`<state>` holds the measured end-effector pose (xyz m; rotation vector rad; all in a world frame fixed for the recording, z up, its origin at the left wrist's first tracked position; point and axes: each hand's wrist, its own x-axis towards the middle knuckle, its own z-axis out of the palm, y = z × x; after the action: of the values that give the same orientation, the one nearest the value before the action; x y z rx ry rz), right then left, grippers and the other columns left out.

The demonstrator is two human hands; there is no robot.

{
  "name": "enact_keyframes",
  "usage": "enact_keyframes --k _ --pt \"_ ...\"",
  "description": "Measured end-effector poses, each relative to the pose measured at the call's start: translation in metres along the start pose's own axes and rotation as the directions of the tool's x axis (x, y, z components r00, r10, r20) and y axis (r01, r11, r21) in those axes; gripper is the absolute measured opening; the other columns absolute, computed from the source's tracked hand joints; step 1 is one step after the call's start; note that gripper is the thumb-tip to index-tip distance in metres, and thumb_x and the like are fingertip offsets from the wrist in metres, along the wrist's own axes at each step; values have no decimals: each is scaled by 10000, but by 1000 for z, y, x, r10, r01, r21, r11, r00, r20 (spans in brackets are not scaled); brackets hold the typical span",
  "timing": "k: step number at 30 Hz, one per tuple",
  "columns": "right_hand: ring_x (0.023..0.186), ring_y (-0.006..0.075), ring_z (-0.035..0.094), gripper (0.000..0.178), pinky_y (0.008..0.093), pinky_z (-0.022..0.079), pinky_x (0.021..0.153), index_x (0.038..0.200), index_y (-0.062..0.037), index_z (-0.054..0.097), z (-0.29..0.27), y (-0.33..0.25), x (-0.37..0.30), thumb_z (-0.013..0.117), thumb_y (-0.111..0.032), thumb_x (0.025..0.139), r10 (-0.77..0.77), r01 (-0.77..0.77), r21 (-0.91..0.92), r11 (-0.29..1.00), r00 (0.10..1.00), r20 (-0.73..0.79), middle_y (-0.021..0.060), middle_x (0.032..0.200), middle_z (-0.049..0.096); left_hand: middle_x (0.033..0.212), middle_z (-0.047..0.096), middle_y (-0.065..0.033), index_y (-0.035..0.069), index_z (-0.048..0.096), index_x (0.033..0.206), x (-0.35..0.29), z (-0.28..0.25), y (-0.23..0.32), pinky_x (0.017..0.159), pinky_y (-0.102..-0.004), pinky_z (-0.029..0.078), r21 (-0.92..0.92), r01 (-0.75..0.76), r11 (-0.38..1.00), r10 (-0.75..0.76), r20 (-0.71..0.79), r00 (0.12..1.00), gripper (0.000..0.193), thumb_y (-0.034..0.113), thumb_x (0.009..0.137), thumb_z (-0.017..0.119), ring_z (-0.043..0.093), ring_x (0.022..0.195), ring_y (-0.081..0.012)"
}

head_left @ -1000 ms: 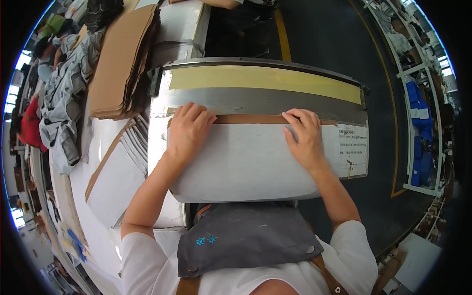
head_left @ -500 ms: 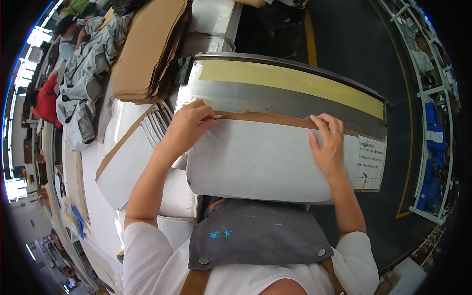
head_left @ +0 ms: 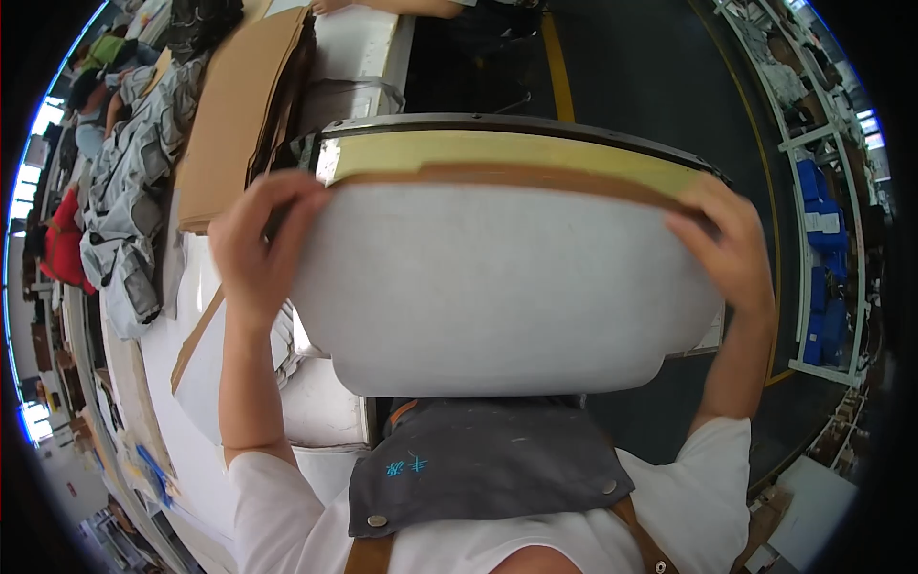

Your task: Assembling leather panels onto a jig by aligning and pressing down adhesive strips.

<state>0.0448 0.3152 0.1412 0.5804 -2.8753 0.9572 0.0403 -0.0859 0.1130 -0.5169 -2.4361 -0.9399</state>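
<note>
A large white flat sheet with a brown cardboard top edge [head_left: 497,287] is raised close in front of me, tilted up off the machine table [head_left: 516,148] with its yellow strip. My left hand [head_left: 258,244] grips the sheet's upper left corner. On the upper right corner my right hand [head_left: 732,249] is closed, fingers curled over the brown edge. The sheet hides most of the table below it. My grey apron [head_left: 478,469] shows beneath.
A stack of brown cardboard sheets [head_left: 234,115] lies at the left beside piled grey garments [head_left: 129,210]. More white sheets [head_left: 210,383] lie on the left bench. Another person's arm [head_left: 392,8] reaches in at the top. Shelving with blue items [head_left: 822,220] lines the right.
Both hands have lifted the white sheet from lying flat on the table up toward my face. It now covers most of the table, and the hands grip its top corners.
</note>
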Motion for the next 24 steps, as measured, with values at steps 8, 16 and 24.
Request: enact_keyframes --k 8,16,24 --pt "1284 311 431 467 450 323 1066 1316 -75 530 96 67 26 642 -226 889 -206 197 -286 938 979 -2 113 1367 496 1402 498 -121 56 550 1294 -2 110 -38 1083 -446 355 203 -245 948 143 418 897 524 219 827 723 426 1319 -325" --pt "1405 370 267 522 528 189 1131 1385 -86 484 101 63 10 600 -305 926 88 -5 -417 909 980 181 145 1498 355 1483 405 -95 73 506 1341 -7 138 -31 1158 -515 207 252 -257 933 85 540 837 568 424 908 611 298 1415 -316" --pt "1412 347 251 522 542 183 1119 1394 -89 465 108 75 3 592 -274 922 20 24 -433 901 995 97 141 1515 320 1428 458 -95 76 556 1250 -4 140 -28 1139 -543 234 180 -246 952 115 533 838 464 368 899 643 339 1379 -333"
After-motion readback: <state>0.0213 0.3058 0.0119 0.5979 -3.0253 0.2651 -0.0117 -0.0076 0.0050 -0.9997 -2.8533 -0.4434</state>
